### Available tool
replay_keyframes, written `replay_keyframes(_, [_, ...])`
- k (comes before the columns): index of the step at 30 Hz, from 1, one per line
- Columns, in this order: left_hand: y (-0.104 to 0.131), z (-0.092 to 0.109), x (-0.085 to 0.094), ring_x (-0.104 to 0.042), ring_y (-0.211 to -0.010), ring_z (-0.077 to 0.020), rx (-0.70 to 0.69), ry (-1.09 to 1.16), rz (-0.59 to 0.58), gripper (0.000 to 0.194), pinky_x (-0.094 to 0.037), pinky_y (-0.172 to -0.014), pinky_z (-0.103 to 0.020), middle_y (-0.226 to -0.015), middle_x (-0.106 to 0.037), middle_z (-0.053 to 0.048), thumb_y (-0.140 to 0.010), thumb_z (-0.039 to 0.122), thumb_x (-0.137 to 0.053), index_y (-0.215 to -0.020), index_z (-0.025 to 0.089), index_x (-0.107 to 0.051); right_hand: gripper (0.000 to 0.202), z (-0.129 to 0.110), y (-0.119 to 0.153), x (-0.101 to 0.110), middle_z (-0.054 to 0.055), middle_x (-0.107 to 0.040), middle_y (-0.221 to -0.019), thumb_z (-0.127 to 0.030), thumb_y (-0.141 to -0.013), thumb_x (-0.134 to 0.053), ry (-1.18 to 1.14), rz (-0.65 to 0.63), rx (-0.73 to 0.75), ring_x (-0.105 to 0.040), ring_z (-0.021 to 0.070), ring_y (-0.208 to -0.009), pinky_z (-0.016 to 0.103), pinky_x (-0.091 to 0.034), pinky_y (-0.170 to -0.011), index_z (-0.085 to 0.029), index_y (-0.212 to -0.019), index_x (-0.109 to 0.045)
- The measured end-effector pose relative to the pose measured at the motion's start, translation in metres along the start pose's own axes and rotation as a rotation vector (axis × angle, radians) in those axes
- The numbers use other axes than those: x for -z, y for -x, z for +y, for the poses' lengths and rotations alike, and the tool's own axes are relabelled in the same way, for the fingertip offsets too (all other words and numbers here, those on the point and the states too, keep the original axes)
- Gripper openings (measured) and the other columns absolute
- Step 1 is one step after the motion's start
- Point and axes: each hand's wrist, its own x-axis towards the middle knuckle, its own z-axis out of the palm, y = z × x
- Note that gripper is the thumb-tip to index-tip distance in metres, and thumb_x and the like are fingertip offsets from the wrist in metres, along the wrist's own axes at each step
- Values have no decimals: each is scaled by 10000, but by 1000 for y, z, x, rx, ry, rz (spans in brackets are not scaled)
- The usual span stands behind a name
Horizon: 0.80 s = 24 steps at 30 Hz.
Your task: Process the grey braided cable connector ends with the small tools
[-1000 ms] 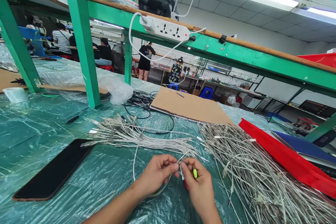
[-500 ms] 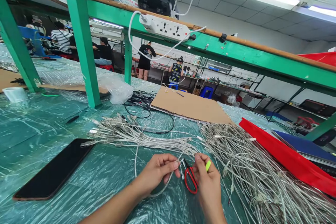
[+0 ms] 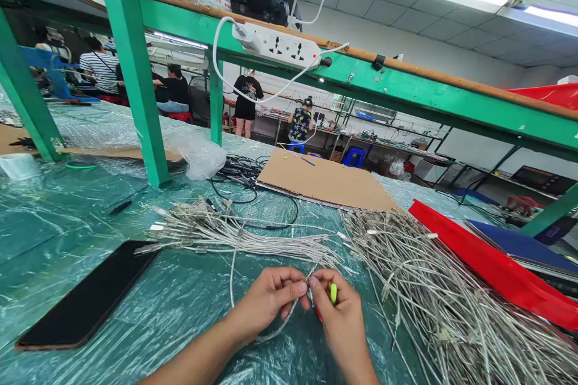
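Observation:
Pinched between the fingers of my left hand (image 3: 275,296) is a thin grey cable (image 3: 283,323), which loops down below the hand. My right hand (image 3: 335,307) meets the left at the cable's end, its thumb and forefinger closed there, and a yellow-green tool (image 3: 333,293) sticks up between its fingers. Red-handled scissors (image 3: 318,313) are mostly hidden behind the right hand. Just beyond both hands lies a bundle of grey cables (image 3: 266,245). To the right spreads a larger pile of similar cables (image 3: 433,289).
A black phone (image 3: 90,298) lies at the left. Cardboard (image 3: 325,177) and black cables (image 3: 246,171) sit farther back. A red tray (image 3: 487,264) borders the right pile. Green posts (image 3: 135,72) and a beam with a power strip (image 3: 277,45) stand ahead. Several people are in the background.
My right hand has moved left to meet my left hand at the cable and now covers most of the scissors. The view has shifted slightly.

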Motion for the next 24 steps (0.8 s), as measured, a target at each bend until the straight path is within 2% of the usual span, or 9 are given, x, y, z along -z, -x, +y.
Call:
replay_keyframes(11, [3,5,-1,-356,-452,-53,36,81,-53,332,-239,-459,-190,-688,-663,-52,-854,427,-627,-827,102,-693,374,6,-6,4,-45,-460,-542,-533,-790,-661,-99,35,-62,-298,71,-440,194,-206,-399,-161,-760,-628])
replay_keyframes(18, [2,5,-2,-341,-431,-50,51,146,-30,323,-225,-454,-195,-682,-668,-63,-838,417,-648,-846,96,-690,398,4,-8,9,-53,-448,-542,-555,-749,-695,-154,211,-79,-302,71,-431,199,-218,-406,-171,-790,-601])
replay_keyframes(24, [2,5,-1,-349,-440,-49,27,148,-30,315,-246,-470,-193,-672,-656,-52,-857,408,-633,-804,101,-676,383,7,-7,6,-64,-410,-532,-500,-707,-744,-168,72,-95,-293,75,-467,198,-211,-440,-162,-868,-668])
